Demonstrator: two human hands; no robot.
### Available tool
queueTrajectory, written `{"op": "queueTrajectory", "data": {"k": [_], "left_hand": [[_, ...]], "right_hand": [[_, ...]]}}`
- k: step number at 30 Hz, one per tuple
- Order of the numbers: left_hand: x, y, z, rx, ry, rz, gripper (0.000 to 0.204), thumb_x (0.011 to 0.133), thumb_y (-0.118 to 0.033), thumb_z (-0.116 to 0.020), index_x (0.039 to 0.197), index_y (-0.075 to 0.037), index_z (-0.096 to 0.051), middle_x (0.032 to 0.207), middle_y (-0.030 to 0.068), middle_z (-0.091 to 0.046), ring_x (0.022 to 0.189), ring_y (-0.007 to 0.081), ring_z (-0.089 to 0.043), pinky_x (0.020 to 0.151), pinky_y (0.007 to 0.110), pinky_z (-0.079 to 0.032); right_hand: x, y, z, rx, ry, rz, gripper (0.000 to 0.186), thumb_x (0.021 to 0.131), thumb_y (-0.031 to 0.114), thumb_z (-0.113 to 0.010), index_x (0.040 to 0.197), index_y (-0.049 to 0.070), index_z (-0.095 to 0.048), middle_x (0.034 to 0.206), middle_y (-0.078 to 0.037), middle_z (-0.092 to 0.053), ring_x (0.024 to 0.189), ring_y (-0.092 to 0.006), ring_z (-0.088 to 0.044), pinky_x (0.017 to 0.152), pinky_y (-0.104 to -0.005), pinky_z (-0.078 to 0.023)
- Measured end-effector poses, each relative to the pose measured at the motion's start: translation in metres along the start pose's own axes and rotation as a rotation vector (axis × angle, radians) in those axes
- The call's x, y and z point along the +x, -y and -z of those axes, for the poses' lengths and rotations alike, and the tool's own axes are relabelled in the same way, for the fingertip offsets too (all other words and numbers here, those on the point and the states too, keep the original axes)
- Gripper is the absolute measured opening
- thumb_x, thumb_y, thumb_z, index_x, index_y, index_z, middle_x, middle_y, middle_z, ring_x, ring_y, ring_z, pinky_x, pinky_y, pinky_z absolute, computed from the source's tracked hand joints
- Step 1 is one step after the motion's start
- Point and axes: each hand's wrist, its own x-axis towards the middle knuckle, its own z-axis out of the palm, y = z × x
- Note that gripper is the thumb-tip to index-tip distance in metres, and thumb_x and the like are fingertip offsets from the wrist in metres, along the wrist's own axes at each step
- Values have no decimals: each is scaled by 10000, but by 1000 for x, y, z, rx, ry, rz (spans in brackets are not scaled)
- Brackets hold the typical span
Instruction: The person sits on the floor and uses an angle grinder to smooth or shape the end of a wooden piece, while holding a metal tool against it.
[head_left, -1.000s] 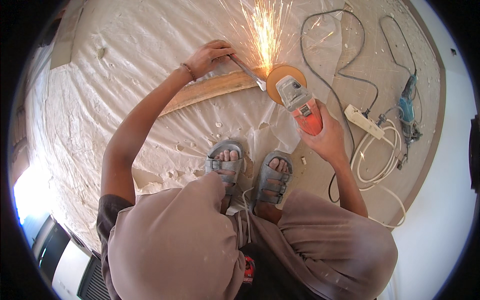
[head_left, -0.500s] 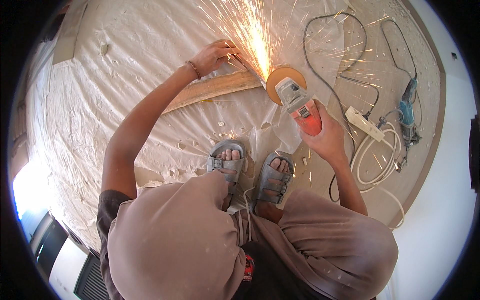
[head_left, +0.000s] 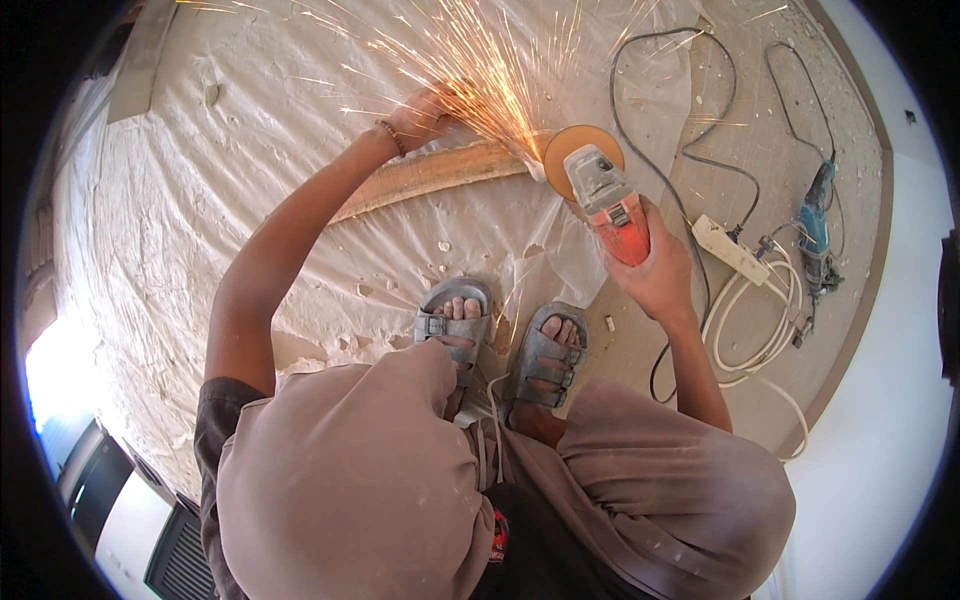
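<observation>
My right hand grips the red body of an angle grinder with a grey head. Its tan disc meets the end of a thin metal piece beside a wooden plank, and sparks fan up and left. My left hand, with a beaded bracelet at the wrist, is just beyond the plank, closed around that thin metal piece. Sparks cover its fingertips and most of the piece.
Wrinkled, dusty plastic sheeting covers the floor. To the right are a white power strip, a coiled white cord, a dark cable and a blue power tool. My sandalled feet stand close below the grinder.
The grinder has shifted slightly right. The spark stream, narrow and upward before, now spreads farther left across my left hand, which has moved slightly down.
</observation>
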Motion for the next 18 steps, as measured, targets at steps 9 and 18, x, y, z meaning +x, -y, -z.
{"op": "queueTrajectory", "data": {"k": [9, 18], "left_hand": [[2, -6, 0, 63, 23, 11, 338, 932, -64, -644, 1270, -71, -651, 1316, 135, -625, 1220, 338, -585, 1037, 423, -505], [-59, 71, -37, -381, 159, 454, 413, 991, -221, -595, 1392, -120, -581, 1435, 133, -555, 1305, 329, -534, 1132, 432, -442]], "right_hand": [[2, 3, -3, 22, -14, 12, 791, 715, 238, -815, 1419, 95, -486, 1091, -206, -711, 999, -415, -685, 839, -465, -546], [7, 7, -6, 23, -11, 23, 790, 723, 254, -815, 1423, 97, -482, 1119, -207, -704, 1011, -411, -684, 842, -467, -546]]}}
